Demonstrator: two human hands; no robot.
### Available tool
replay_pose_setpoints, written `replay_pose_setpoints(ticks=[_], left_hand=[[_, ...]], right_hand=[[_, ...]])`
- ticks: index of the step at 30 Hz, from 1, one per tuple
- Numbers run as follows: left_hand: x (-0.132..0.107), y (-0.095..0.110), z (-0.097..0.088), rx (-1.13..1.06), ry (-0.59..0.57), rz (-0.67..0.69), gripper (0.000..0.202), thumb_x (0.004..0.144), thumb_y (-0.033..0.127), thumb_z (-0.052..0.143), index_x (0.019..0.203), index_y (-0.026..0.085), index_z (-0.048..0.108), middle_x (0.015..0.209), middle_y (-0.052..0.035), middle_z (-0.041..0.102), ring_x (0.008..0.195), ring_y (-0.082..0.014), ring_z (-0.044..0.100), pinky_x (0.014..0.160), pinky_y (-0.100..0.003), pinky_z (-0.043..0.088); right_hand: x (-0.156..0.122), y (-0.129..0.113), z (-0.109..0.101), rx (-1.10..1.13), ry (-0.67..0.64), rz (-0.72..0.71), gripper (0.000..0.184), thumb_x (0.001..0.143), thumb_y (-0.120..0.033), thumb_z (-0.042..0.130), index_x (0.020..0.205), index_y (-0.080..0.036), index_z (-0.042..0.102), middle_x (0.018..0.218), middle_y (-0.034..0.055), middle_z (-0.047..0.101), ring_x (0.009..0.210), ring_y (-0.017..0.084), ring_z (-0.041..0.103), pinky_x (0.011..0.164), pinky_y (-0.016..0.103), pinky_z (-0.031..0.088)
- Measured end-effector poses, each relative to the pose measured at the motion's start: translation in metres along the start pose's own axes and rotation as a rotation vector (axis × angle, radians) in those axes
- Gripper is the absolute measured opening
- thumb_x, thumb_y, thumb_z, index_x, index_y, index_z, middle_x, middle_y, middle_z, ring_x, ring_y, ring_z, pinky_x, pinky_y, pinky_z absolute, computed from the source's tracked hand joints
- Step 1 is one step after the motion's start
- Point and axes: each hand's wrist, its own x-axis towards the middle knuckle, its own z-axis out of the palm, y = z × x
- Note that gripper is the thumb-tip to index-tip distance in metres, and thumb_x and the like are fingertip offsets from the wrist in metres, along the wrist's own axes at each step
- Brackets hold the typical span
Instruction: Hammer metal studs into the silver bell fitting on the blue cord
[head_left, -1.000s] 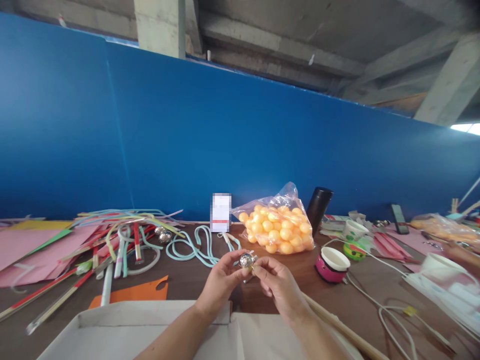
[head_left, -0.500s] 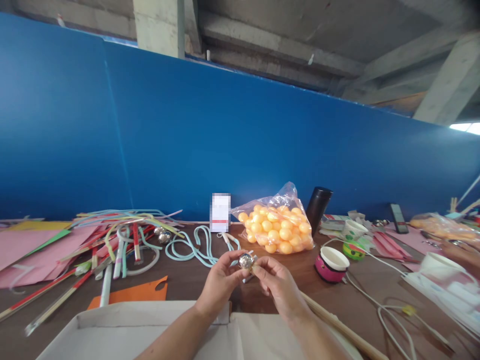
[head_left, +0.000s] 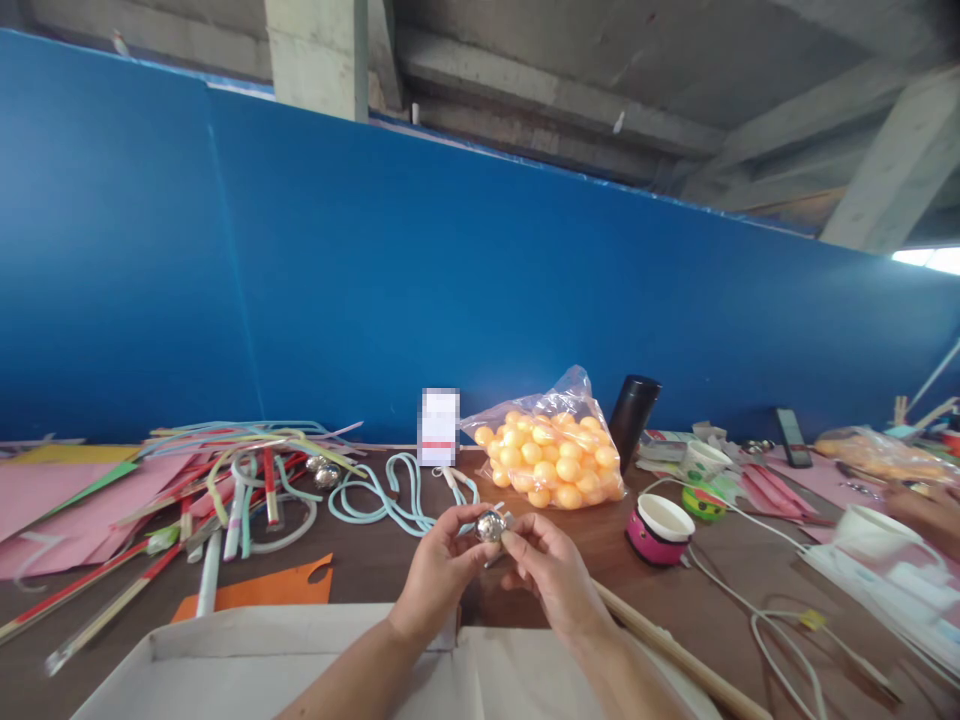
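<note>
My left hand [head_left: 441, 568] pinches a shiny silver metal ball [head_left: 490, 526] between thumb and fingers, above the brown table [head_left: 487, 600]. From the other side, the closed fingertips of my right hand [head_left: 550, 570] grip at the ball's right edge. A small pale bit shows behind these fingertips, too hidden to name. More silver balls [head_left: 327, 474] lie on the table to the left, beside a pale blue cord [head_left: 382, 505]. Beyond my hands sits a clear bag of orange balls [head_left: 551, 455].
A white cardboard box [head_left: 247, 640] lies under my forearms, with a wooden stick [head_left: 675, 650] on the right. Straws and tubes [head_left: 247, 490] pile up at left. A black bottle [head_left: 634, 415], a pink-banded cup [head_left: 661, 528] and white cables [head_left: 750, 605] stand or lie right. Another person's hand [head_left: 926, 510] is far right.
Both hands stay at nearly the same place with the silver ball. The right fingers have shifted slightly against its edge. The view has moved a little.
</note>
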Motion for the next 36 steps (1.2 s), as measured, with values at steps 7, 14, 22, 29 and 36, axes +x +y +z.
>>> replay_pose_setpoints(ticks=[7, 14, 22, 29, 36], left_hand=[[0.001, -0.005, -0.004, -0.110, -0.011, -0.060, 0.042, 0.063, 0.026, 0.078, 0.102, 0.018, 0.063, 0.096, -0.0071, 0.069, 0.083, -0.0197, 0.064, 0.078, -0.032, 0.049], [0.001, -0.006, -0.007, -0.178, -0.042, -0.113, 0.044, 0.065, 0.029, 0.077, 0.106, 0.018, 0.064, 0.103, -0.0104, 0.069, 0.090, -0.0225, 0.065, 0.083, -0.036, 0.048], [0.001, -0.006, -0.004, -0.086, -0.036, -0.060, 0.041, 0.063, 0.026, 0.078, 0.101, 0.018, 0.065, 0.100, -0.0073, 0.069, 0.085, -0.0198, 0.064, 0.079, -0.033, 0.049], [0.000, -0.003, -0.002, -0.019, 0.003, -0.042, 0.042, 0.062, 0.029, 0.079, 0.099, 0.016, 0.066, 0.090, -0.0066, 0.071, 0.076, -0.0190, 0.065, 0.074, -0.032, 0.050], [0.003, -0.010, -0.007, -0.111, -0.025, -0.087, 0.040, 0.066, 0.029, 0.076, 0.102, 0.018, 0.065, 0.101, -0.0083, 0.069, 0.088, -0.0222, 0.065, 0.083, -0.036, 0.049]], right_hand=[[-0.003, -0.008, 0.009, 0.036, 0.031, 0.001, 0.034, 0.068, -0.045, 0.073, 0.070, -0.017, 0.055, 0.057, -0.0054, 0.050, 0.044, 0.005, 0.038, 0.046, 0.022, 0.048], [-0.003, -0.009, 0.010, 0.094, 0.023, 0.007, 0.036, 0.071, -0.050, 0.069, 0.073, -0.016, 0.055, 0.064, -0.0027, 0.057, 0.044, 0.005, 0.039, 0.043, 0.020, 0.044], [0.000, -0.005, 0.006, -0.111, 0.020, -0.012, 0.036, 0.071, -0.048, 0.069, 0.072, -0.017, 0.050, 0.059, -0.0032, 0.058, 0.043, 0.006, 0.041, 0.041, 0.018, 0.035], [0.002, -0.002, 0.006, -0.152, -0.010, -0.054, 0.037, 0.074, -0.051, 0.064, 0.070, -0.018, 0.047, 0.059, -0.0035, 0.057, 0.040, 0.006, 0.041, 0.039, 0.019, 0.031], [0.000, 0.000, 0.010, -0.247, 0.008, -0.149, 0.035, 0.083, -0.052, 0.053, 0.072, -0.020, 0.047, 0.060, -0.0027, 0.056, 0.040, 0.007, 0.041, 0.039, 0.021, 0.032]])
